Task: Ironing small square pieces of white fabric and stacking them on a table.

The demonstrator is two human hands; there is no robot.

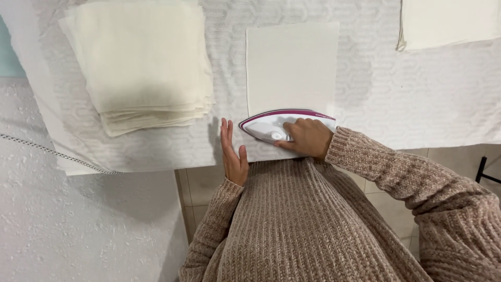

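The right hand (309,137) is gripping the handle of a white and magenta iron (271,125), fingers curled shut around it, and the iron is lying flat on the near end of a single cream cloth (291,65) spread on the bench (396,99). The iron's tip is pointing left, close to the cloth's left edge. The left hand (233,155) is holding nothing; it is resting with fingers straight and together, its edge touching the bench cover just beside the cloth's near left corner and just left of the iron's tip.

The near edge of the bench is running right under both hands, so there is little room toward the person, while the cloth is stretching away with open surface beyond the iron. To the left, one stack of folded cream cloths (141,62) is sitting well apart from the iron, with a bare strip of bench cover between them. At the far right, one more cream piece (449,21) is lying, cut off by the top edge.

The iron's rear is being hidden by the right hand, and the cloth's near edge is disappearing behind the iron and the knitted sweater sleeve (396,167). How many cloths are in the stack is hard to count.
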